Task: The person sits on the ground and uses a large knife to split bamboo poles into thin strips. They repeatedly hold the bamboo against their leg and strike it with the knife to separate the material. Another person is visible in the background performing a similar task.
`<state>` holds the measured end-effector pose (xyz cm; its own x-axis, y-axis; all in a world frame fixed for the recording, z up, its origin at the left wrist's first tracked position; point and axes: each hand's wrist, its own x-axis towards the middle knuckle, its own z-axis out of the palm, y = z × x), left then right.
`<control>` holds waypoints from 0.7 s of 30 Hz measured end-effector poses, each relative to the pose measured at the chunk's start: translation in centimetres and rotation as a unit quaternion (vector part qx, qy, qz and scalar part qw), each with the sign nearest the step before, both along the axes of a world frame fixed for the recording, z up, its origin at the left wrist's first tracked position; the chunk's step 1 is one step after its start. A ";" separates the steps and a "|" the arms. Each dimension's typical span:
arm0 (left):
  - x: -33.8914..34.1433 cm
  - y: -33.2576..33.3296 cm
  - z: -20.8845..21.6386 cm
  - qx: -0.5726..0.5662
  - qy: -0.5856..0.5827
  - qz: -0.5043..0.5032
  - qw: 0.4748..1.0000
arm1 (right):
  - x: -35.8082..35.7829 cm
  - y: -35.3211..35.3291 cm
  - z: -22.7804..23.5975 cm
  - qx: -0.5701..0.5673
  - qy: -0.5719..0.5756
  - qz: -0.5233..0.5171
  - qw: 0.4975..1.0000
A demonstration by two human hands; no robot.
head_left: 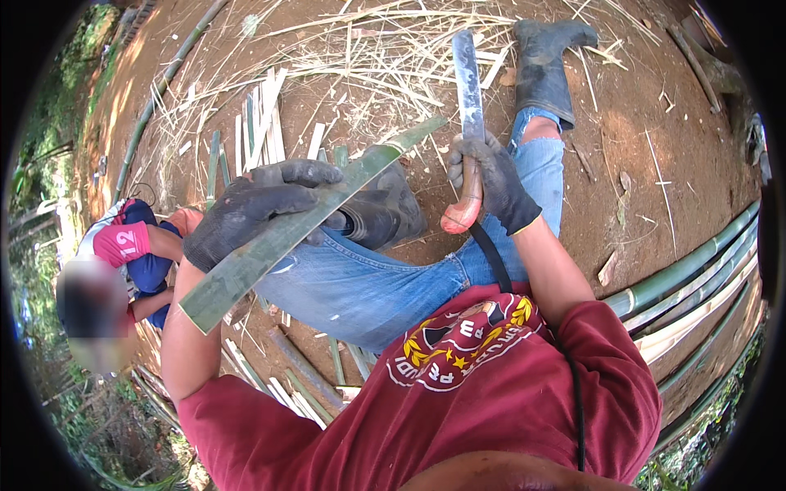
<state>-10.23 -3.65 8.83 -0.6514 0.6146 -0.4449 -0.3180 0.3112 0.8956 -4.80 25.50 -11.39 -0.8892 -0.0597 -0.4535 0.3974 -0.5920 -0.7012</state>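
Note:
My left hand [258, 204], in a dark work glove, is closed around a long flat bamboo slat [282, 243] with a green face. The slat slants from beside my left forearm up to a narrower far end. In my gloved right hand [498, 180] is a machete [469, 86], gripped by its reddish wooden handle. Its blade points away from me, smeared pale and dark, and stands apart from the slat. Part of my left fingers is hidden behind the slat.
My rubber boots [544, 78] rest on brown soil among bamboo shavings [368, 61]. Split strips [266, 123] lie beyond my left hand. Green bamboo poles [696, 266] lie at the right. Another person [135, 241] bends down at the left.

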 end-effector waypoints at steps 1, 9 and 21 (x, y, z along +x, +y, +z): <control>-0.2 -0.1 -0.3 -0.039 -0.028 -0.002 0.999 | 0.1 0.2 -0.2 0.024 -0.004 0.014 1.000; -1.4 1.9 -0.3 -0.136 -0.192 0.137 0.962 | -0.3 -2.3 0.8 0.503 0.106 0.160 0.843; -2.1 0.4 -2.0 -0.089 -0.207 0.192 0.955 | 0.1 -5.5 -2.5 0.640 0.218 0.192 0.712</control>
<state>-12.37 -3.28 6.82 -0.5594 0.2565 -0.7882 -0.7550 0.2349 0.6122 -4.74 20.03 -13.87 -0.9916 -0.1227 -0.0401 -0.0636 0.7349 -0.6752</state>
